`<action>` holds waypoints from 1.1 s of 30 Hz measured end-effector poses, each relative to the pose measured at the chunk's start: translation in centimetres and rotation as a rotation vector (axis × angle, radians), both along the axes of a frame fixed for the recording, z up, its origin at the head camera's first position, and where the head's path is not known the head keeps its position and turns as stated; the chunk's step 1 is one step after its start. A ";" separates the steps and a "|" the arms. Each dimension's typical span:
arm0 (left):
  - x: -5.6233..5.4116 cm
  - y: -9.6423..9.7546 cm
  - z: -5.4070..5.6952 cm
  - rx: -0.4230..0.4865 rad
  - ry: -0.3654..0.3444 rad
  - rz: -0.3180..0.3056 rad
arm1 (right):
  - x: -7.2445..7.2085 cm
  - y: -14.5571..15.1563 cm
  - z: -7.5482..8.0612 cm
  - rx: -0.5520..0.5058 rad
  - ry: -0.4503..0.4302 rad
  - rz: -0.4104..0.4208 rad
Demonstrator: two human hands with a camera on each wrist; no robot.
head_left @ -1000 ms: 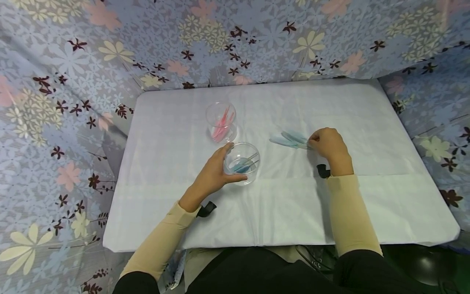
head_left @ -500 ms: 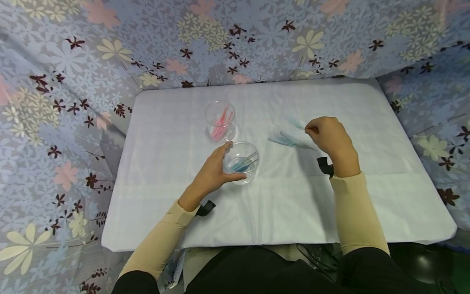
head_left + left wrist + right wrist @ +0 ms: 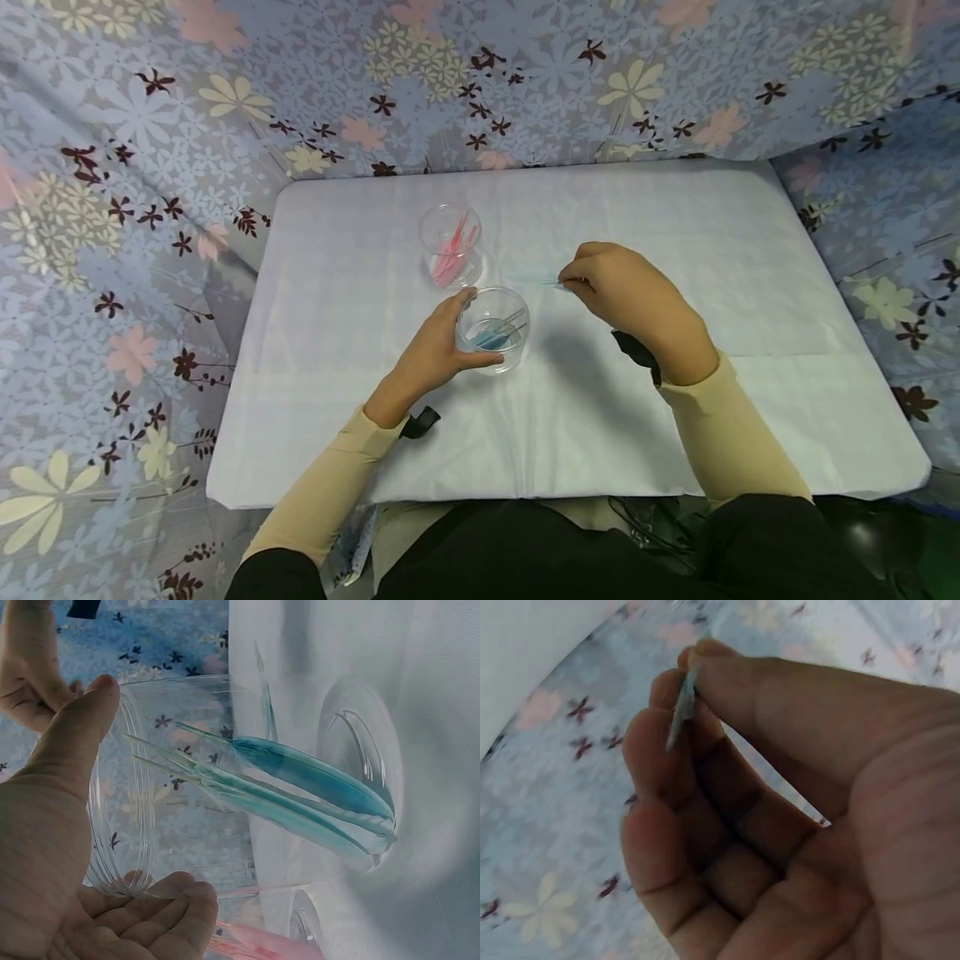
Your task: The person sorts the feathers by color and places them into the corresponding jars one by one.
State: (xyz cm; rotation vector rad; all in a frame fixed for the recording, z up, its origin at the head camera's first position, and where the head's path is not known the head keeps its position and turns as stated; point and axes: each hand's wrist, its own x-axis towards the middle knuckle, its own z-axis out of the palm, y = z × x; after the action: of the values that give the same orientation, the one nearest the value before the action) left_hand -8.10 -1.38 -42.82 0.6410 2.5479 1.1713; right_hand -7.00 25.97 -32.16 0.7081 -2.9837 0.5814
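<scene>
My left hand (image 3: 431,354) grips a clear plastic jar (image 3: 512,360) around its rim, thumb on one side and fingers on the other. Inside the jar, several blue feathers (image 3: 307,776) stand with quills toward the opening. To the right, my right hand (image 3: 630,300) pinches a pale blue feather (image 3: 534,281) between thumb and fingertips above the table, its plume pointing left toward the jar. Only the feather's thin quill end (image 3: 681,712) shows in the right wrist view. Beyond the jar, another blue feather (image 3: 268,705) appears in the left wrist view.
Behind the held jar stands a second clear jar (image 3: 427,227) containing several pink feathers (image 3: 452,260). Both are on a white-covered table (image 3: 337,333). A floral curtain (image 3: 525,83) hangs along the back and sides.
My right hand has lifted a pale blue feather from the loose blue feathers and moved it left toward the jar. My left hand and the jar have stayed put.
</scene>
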 end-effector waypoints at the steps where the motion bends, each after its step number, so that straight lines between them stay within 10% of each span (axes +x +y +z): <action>1: 0.0 0.0 0.0 -0.002 0.000 0.000 | 0.0 -0.5 0.1 0.014 -0.005 0.026; 14: 0.1 -0.3 -0.1 0.062 -0.016 -0.005 | -0.8 -6.5 -1.4 0.118 -0.089 0.202; 33: -0.1 -0.3 -0.2 0.050 0.034 -0.030 | -1.9 -10.0 -3.8 0.319 -0.163 0.123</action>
State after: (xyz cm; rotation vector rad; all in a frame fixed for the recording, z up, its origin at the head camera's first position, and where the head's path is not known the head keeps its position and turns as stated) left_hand -8.17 -1.72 -43.02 0.7142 2.5352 1.2274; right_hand -8.93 15.93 -35.97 0.9094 -3.2418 0.1708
